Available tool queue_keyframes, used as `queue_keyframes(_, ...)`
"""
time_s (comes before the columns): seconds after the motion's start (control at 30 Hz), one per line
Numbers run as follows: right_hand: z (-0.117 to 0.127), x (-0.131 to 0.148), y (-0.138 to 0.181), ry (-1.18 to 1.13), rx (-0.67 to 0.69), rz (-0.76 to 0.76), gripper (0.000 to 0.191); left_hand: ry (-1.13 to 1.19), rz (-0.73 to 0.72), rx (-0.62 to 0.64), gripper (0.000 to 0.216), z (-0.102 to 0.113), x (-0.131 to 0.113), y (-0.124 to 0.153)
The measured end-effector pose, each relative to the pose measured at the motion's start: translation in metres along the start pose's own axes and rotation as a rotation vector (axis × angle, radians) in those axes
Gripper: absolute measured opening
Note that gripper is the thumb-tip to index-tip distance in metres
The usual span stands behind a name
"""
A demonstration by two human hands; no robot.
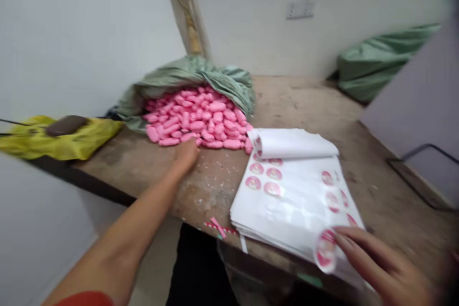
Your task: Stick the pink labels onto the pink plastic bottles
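Observation:
My left hand (187,155) is at the front edge of a heap of small pink oblong pieces (215,119), its blurred fingers closed on one of them. The heap spills from the mouth of a green sack (186,69) lying on the table. Pinched in my right hand (380,258) is a round pink-and-white sticker (325,251), held above the near right corner of a stack of sticker sheets (290,205). Pink round stickers remain along both sides of the top sheet, and its far edge curls over.
A yellow bag (71,138) with a brown object (67,125) on it lies at the left table edge. Another green sack (383,60) sits at the back right, near a pale panel (419,105) and a black metal frame (426,177). A pink strip (218,227) lies at the front edge.

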State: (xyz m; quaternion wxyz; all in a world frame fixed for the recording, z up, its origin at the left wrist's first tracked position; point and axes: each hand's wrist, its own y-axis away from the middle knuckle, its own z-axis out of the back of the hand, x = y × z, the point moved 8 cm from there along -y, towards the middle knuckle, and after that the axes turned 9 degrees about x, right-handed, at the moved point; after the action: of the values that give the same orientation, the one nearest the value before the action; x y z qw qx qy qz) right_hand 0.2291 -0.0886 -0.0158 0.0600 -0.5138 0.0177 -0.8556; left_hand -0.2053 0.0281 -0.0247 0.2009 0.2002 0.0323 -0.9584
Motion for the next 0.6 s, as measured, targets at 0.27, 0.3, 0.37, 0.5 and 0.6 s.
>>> queue_keyframes(0.27,-0.038,-0.009,0.001,-0.202,0.232,-0.258,0.026,1.212,-0.050,0.360,0.055,-0.044,-0.060,0.132)
queue_keyframes(0.3,-0.042,-0.007,0.002,-0.223,0.245,-0.262,0.026,1.403,0.012,0.494,0.053,-0.058,-0.076,0.154)
queue_keyframes(0.37,-0.049,-0.004,0.005,-0.273,0.266,-0.274,0.025,1.653,0.092,0.745,0.046,-0.080,-0.109,0.190)
queue_keyframes(0.5,-0.053,0.000,0.011,-0.341,0.302,-0.283,0.028,1.803,0.086,0.990,0.042,-0.103,-0.146,0.226)
queue_keyframes(0.6,-0.053,-0.002,0.012,-0.301,0.338,-0.288,0.031,1.826,0.074,1.040,0.036,-0.109,-0.154,0.237)
